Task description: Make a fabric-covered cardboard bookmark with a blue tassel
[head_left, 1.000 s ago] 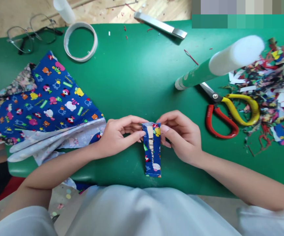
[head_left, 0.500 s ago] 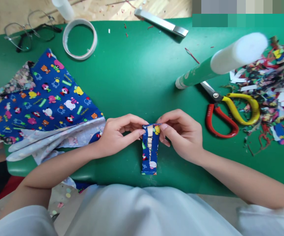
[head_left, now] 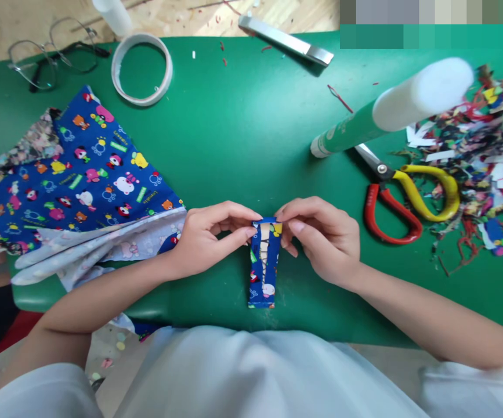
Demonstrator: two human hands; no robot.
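Note:
A small flat strip wrapped in blue cartoon-print fabric is held upright in line with my body over the green mat. Dark thread zigzags down its middle across a pale inner face. My left hand pinches its upper left corner between thumb and fingers. At the upper right corner, my right hand has its fingers curled, index fingertip against the top edge and thumb slightly apart from the strip. Whether those fingers hold a needle or thread is too small to see.
Larger blue printed cloth lies at left, below glasses and a tape roll. A metal snipper rests at the far edge. Right of centre are a white-capped glue tube, red-and-yellow scissors and a scrap pile.
The strip's lower end has swung slightly left and its top edge looks flatter. My right thumb has drawn a little away from the upper right corner. My left hand has barely moved.

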